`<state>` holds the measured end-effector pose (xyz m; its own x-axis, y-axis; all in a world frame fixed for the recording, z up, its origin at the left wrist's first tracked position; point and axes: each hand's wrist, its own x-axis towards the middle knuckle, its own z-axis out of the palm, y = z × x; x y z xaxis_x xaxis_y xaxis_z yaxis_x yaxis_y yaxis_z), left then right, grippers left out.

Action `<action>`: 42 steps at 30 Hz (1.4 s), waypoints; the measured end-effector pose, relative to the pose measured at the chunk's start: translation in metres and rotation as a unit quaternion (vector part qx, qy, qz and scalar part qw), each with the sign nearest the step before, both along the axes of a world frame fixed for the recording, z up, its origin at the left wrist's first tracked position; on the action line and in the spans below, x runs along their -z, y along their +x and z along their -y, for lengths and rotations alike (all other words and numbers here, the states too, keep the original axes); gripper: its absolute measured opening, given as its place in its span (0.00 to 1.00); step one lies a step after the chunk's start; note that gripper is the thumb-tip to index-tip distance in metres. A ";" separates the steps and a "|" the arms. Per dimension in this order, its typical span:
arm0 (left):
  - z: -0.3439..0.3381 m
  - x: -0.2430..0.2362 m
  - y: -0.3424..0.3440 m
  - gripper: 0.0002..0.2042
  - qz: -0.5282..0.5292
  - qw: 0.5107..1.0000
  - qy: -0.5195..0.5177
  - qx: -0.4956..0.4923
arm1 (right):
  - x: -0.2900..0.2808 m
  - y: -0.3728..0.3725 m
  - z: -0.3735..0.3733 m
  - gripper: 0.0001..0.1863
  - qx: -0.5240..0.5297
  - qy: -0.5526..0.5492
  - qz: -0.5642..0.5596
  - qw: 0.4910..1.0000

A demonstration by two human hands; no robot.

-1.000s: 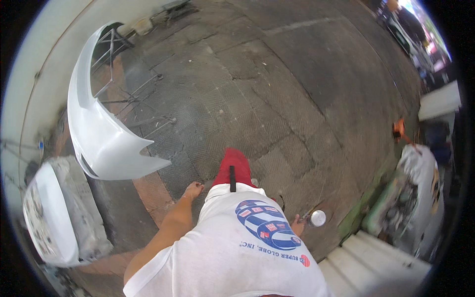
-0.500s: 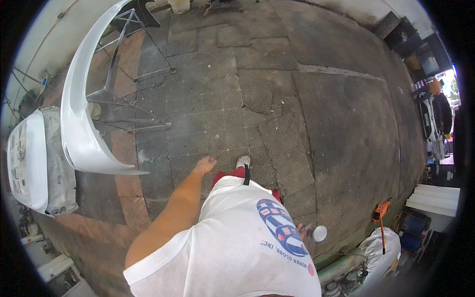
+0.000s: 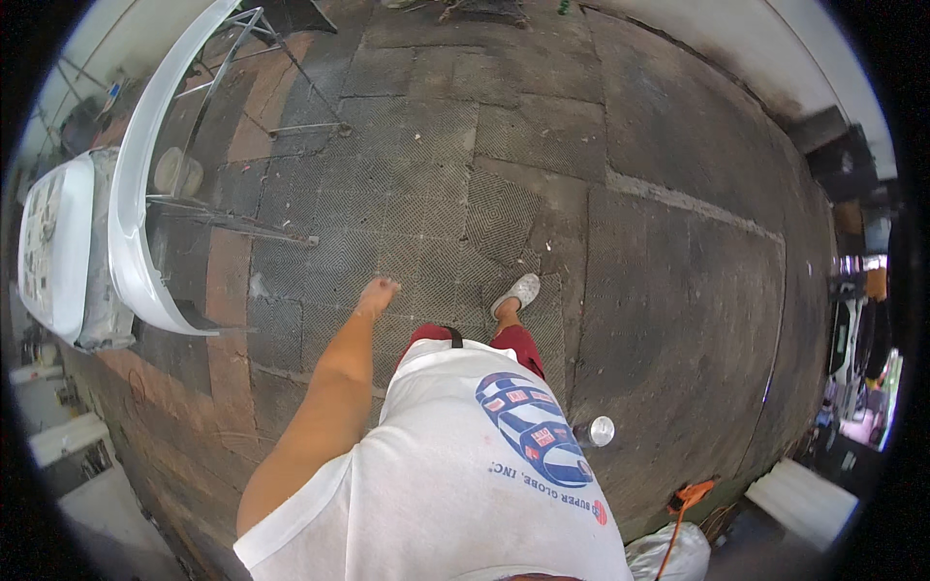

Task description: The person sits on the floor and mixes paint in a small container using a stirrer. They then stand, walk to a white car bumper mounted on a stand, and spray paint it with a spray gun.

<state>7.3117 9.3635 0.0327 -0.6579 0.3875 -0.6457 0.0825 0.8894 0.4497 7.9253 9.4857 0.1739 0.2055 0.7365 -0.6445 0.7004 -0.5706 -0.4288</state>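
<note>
My left hand (image 3: 380, 292) hangs in front of me over the floor mats, its fingers loosely curled, with nothing visible in them. To the right of my shirt, a small cup (image 3: 601, 431) with a shiny, pale round top sticks out at hip height. My right hand is hidden behind the shirt at the cup's near side. A foot in a light clog (image 3: 523, 290) is planted ahead of me. Off to the left, away from both hands, a white car bumper (image 3: 136, 208) rests on a metal stand (image 3: 228, 73).
Patterned rubber mats (image 3: 426, 184) and worn dark floor stretch ahead. Beyond the bumper at left sits a white car panel (image 3: 68, 252) edged with plastic sheeting. A pale bucket (image 3: 179, 172) stands by the stand's legs. An orange-handled tool (image 3: 690, 496) and white panels (image 3: 799, 504) lie at lower right.
I have stepped, and the view has turned a little; the bumper sits further left. A different clogged foot shows in front. The cup has stayed at my right side.
</note>
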 end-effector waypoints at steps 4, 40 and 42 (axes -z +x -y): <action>0.025 0.007 0.047 0.25 0.067 0.984 -0.146 0.071 | -0.034 -0.005 -0.159 0.41 -0.069 -0.020 -0.032 0.997; -0.306 -0.056 -0.424 0.28 0.013 0.934 0.094 -0.344 | -0.363 -0.951 -0.800 0.20 -0.550 0.087 -0.245 0.794; -0.317 -0.048 -0.443 0.28 0.003 0.924 0.109 -0.366 | -0.380 -1.006 -0.808 0.19 -0.559 0.065 -0.285 0.776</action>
